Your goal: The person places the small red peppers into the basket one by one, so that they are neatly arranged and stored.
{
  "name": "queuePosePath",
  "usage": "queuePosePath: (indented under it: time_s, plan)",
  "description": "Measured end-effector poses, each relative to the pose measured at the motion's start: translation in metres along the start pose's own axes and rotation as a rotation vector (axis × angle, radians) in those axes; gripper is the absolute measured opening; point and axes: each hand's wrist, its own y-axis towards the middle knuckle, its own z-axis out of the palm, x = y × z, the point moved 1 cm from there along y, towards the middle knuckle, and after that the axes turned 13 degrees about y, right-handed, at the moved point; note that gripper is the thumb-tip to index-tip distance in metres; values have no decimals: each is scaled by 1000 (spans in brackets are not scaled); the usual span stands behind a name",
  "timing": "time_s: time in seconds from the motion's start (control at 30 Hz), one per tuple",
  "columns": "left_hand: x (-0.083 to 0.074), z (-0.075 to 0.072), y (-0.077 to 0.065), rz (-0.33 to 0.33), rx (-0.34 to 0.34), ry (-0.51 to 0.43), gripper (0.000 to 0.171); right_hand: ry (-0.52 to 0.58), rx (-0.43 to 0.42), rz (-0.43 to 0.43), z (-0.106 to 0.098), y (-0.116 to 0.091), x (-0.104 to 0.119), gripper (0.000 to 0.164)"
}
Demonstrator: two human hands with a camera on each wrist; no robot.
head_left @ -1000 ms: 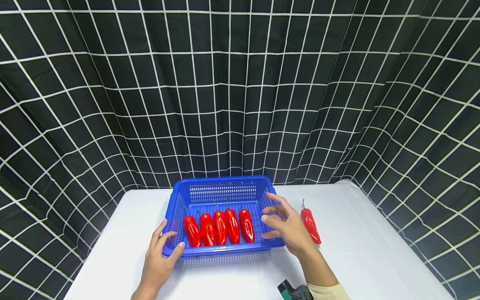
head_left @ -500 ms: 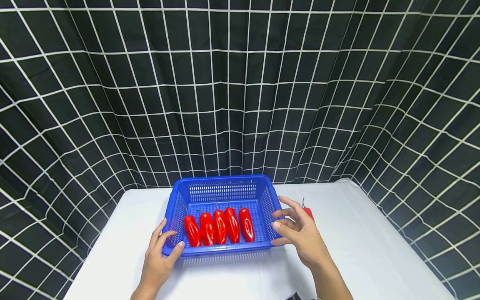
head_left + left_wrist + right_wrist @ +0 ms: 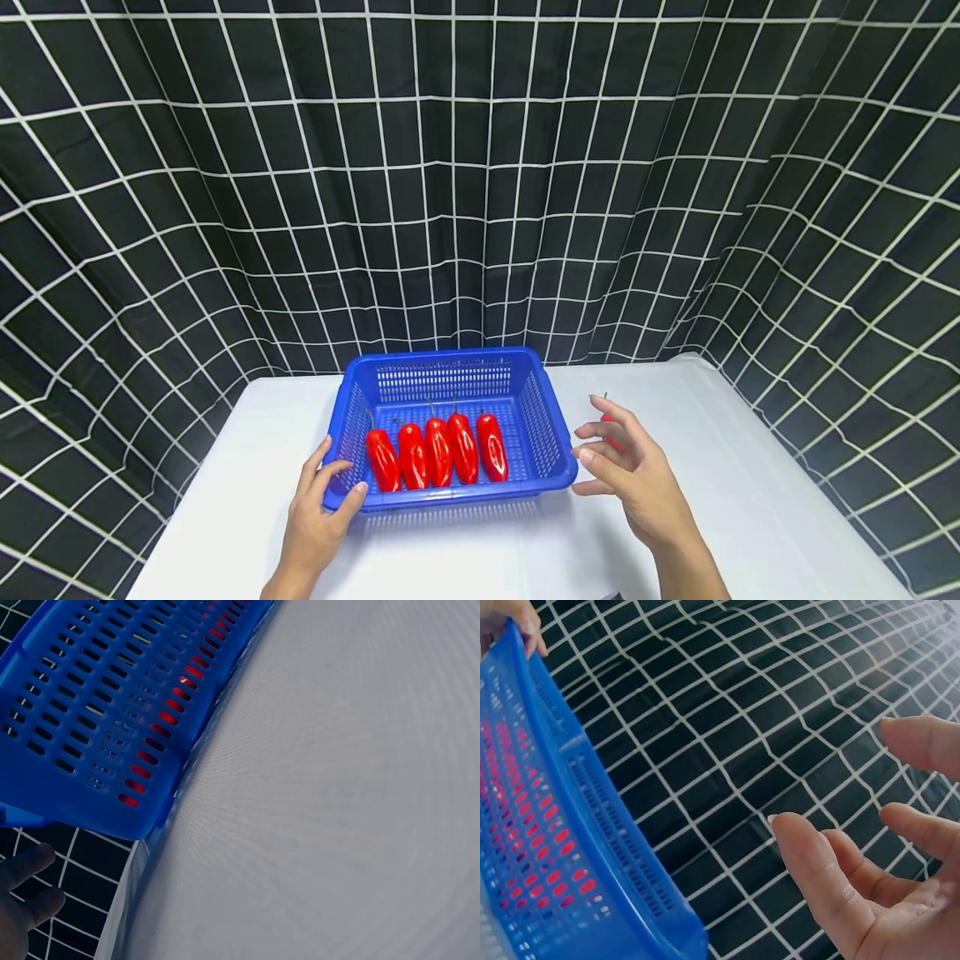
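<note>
A blue plastic basket (image 3: 558,479) stands on the white table, with several red chili peppers (image 3: 462,450) side by side in it. My left hand (image 3: 315,517) holds its near left corner, fingers and thumb over the rim. To the right of the basket, my right hand (image 3: 637,471) hovers with fingers spread and slightly bent, nothing between them. Behind those fingers lies another red chili pepper (image 3: 608,419), mostly hidden by the hand. In the right wrist view, the right thumb (image 3: 817,874) and fingers are apart from the basket.
The white-covered table (image 3: 757,508) extends to both sides of the basket. A black curtain (image 3: 465,208) with a white grid surrounds its back and sides.
My right hand has moved rightward from over the basket's right side to beside it, now covering most of the lone pepper. The left hand and basket have stayed nearly still.
</note>
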Motion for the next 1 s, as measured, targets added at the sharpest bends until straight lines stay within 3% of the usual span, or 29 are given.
queuePosePath:
  time_s: [0.4,1.0]
  plan:
    - [0,0,0,-2,1,-1,29,-43,-28,-37,-24,4,12,62]
    - [1,0,-1,6,-15,-6,31,-247,-151,-75,-67,17,22,68]
